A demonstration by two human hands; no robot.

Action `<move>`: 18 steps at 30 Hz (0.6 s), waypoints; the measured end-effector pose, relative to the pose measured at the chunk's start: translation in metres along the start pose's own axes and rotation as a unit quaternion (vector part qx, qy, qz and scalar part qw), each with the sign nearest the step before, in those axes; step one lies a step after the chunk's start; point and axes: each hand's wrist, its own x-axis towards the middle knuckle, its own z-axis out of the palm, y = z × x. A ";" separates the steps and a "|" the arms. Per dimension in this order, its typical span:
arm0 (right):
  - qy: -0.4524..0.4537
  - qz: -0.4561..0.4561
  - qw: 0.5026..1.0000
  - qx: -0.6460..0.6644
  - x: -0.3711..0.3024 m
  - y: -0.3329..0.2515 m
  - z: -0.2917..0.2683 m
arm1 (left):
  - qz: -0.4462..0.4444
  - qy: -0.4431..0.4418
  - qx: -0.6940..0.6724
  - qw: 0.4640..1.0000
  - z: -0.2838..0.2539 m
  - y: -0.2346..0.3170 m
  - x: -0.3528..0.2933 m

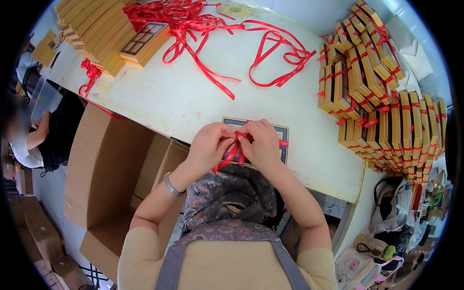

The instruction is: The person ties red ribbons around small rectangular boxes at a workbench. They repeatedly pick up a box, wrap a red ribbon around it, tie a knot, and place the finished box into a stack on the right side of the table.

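Note:
A flat box [283, 131] with a dark border lies on the table's near edge, right in front of me. Red ribbon [231, 155] runs across it and gathers into a bow or knot between my hands. My left hand [211, 143] pinches the ribbon from the left, thumb and fingers pressed together. From the other side my right hand [262, 143] grips the same ribbon near the knot. Both hands rest over the box and hide much of its top. The ribbon's loose ends hang toward me.
Stacked gold boxes [96, 34] stand back left, beside a heap of loose red ribbons [169, 17]. Ribbon-tied boxes [382, 121] are piled along the right. An open cardboard carton [104, 164] stands below the table's left edge. Another person [31, 135] sits far left.

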 end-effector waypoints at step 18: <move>-0.054 0.131 0.983 0.115 -0.002 0.009 -0.005 | -0.021 0.070 0.154 0.985 0.015 0.005 0.008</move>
